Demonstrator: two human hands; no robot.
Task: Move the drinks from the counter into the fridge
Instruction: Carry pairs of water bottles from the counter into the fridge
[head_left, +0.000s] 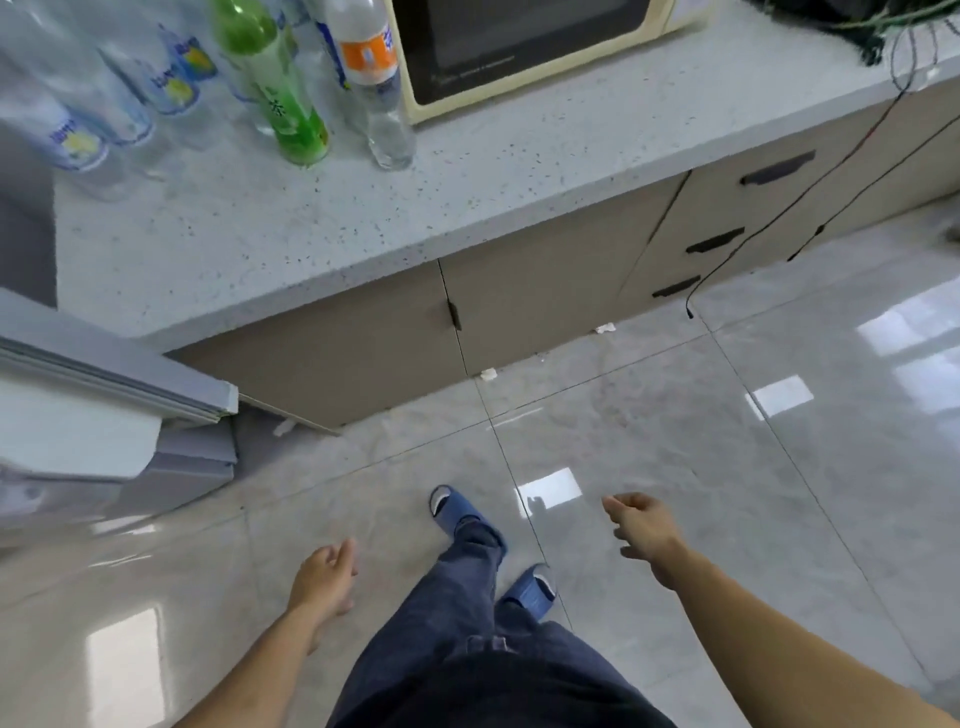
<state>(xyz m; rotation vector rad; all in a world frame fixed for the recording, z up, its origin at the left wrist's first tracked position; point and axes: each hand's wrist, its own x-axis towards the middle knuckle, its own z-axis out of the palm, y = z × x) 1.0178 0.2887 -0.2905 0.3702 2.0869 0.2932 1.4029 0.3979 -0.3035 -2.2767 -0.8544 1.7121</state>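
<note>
We look down on a glossy grey tiled floor (675, 441) that mirrors the ceiling lights, and above it a speckled pale worktop (322, 228) over beige cabinets with dark drawer handles (777, 169). At the left edge stands the grey fridge (104, 395), its door swung out toward us. A cream microwave (519, 52) sits at the back of the worktop, and dark cables (831, 171) hang over the right end down to the floor.

The drinks stand grouped on the left part of the worktop, beside the microwave: several clear bottles with blue and yellow labels (78, 140), a green bottle (280, 88) with a pale label bearing writing we cannot read, and a clear bottle with an orange and white label (374, 78), its print too blurred to make out.

Our left hand (324, 577) and right hand (644, 525) hang low over the floor, well apart from the bottles, fingers loosely curled, each grip holding nothing. Between them are blue jeans and blue slippers (457, 512).
</note>
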